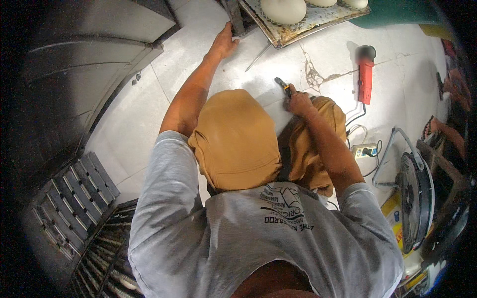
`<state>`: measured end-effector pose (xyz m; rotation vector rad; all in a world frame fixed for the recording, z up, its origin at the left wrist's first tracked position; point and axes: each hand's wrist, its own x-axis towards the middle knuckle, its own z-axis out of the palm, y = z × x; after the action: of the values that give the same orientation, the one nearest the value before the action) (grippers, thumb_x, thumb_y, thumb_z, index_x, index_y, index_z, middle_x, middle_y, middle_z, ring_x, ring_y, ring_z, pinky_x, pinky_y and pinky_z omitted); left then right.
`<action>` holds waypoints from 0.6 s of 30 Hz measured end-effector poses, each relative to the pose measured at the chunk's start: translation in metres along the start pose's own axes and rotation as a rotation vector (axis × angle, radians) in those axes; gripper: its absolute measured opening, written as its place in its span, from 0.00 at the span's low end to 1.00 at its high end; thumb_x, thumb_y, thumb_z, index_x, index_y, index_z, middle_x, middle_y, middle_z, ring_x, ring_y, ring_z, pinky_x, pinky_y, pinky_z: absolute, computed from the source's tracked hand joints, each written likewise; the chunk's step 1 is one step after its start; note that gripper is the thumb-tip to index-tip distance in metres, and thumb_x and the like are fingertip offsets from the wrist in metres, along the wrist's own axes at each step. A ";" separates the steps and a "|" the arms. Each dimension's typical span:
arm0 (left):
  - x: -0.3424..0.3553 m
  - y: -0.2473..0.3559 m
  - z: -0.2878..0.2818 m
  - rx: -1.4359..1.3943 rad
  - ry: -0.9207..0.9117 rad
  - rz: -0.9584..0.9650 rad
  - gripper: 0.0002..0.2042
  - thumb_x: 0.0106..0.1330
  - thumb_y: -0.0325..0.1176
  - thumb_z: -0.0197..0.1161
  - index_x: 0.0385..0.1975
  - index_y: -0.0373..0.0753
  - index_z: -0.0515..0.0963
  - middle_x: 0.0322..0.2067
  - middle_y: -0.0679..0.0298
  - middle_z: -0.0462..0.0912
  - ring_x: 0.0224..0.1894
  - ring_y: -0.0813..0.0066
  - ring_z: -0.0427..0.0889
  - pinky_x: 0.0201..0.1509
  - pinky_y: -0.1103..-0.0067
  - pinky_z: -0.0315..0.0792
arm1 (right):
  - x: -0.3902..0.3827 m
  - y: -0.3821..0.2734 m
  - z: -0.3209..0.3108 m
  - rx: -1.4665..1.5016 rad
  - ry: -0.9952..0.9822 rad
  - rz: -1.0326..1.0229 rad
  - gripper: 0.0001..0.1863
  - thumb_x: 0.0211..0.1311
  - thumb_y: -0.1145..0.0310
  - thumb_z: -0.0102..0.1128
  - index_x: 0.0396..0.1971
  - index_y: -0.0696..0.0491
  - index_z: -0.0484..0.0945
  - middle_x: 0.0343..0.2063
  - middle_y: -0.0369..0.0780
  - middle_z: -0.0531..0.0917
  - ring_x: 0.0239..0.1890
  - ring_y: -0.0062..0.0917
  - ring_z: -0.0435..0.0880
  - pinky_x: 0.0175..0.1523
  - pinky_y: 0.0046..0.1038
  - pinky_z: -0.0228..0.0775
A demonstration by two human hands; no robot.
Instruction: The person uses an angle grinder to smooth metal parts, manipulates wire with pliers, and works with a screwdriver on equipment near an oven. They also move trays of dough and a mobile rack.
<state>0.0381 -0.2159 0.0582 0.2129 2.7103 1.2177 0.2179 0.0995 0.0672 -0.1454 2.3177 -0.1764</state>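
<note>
My left arm stretches forward, and my left hand (223,43) is against the foot of a dark metal post (234,16) at the top. Its fingers are partly hidden, so the grip is unclear. My right hand (300,102) is closed around pliers (281,84) with dark jaws and black-and-yellow handles, held above the tiled floor beside my knee. A thin metal rod (258,57) slants between the post and the pliers. Just right of the post, a worn metal tray (293,36) carries several round, pale pieces that look like dough.
A red angle grinder (365,79) lies on the floor to the right, its cord near a power strip (365,151). Farther right stands a fan (416,203). Another person's hand (436,126) shows at the right rim. Dark metal cabinets (94,44) and a slatted rack (74,198) line the left.
</note>
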 end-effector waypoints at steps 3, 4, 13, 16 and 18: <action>0.008 -0.007 0.006 0.170 0.129 0.059 0.25 0.59 0.26 0.63 0.57 0.29 0.65 0.59 0.41 0.69 0.63 0.47 0.69 0.67 0.66 0.66 | 0.000 0.004 0.009 -0.043 0.111 -0.041 0.33 0.65 0.64 0.45 0.68 0.58 0.52 0.48 0.59 0.80 0.51 0.54 0.78 0.62 0.50 0.64; 0.007 -0.008 0.009 0.157 0.097 0.028 0.26 0.58 0.25 0.63 0.58 0.30 0.65 0.60 0.42 0.69 0.64 0.47 0.68 0.67 0.66 0.65 | -0.002 0.006 0.013 -0.040 0.093 -0.025 0.33 0.66 0.64 0.44 0.68 0.59 0.52 0.49 0.60 0.79 0.52 0.55 0.77 0.62 0.51 0.64; 0.019 -0.035 0.020 0.251 0.037 0.134 0.26 0.58 0.26 0.63 0.58 0.31 0.67 0.56 0.44 0.74 0.61 0.49 0.73 0.64 0.65 0.69 | -0.017 -0.008 0.016 -0.165 0.089 -0.042 0.32 0.70 0.63 0.40 0.70 0.59 0.49 0.54 0.59 0.75 0.55 0.59 0.72 0.61 0.54 0.64; 0.021 -0.025 0.016 0.289 0.009 0.011 0.26 0.58 0.27 0.63 0.57 0.30 0.68 0.52 0.44 0.79 0.56 0.49 0.77 0.60 0.64 0.73 | -0.013 -0.011 0.017 -0.125 0.071 0.007 0.32 0.70 0.64 0.40 0.70 0.58 0.50 0.55 0.59 0.75 0.56 0.58 0.73 0.61 0.54 0.65; 0.007 -0.011 0.023 0.164 0.108 -0.007 0.25 0.57 0.27 0.63 0.57 0.29 0.68 0.46 0.46 0.82 0.51 0.49 0.81 0.56 0.64 0.75 | -0.017 -0.014 0.012 -0.145 0.067 0.038 0.32 0.69 0.65 0.42 0.71 0.58 0.49 0.54 0.58 0.75 0.56 0.56 0.73 0.60 0.53 0.66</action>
<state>0.0355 -0.2053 0.0338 0.1626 2.9036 1.0339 0.2386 0.0875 0.0738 -0.1702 2.3979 0.0071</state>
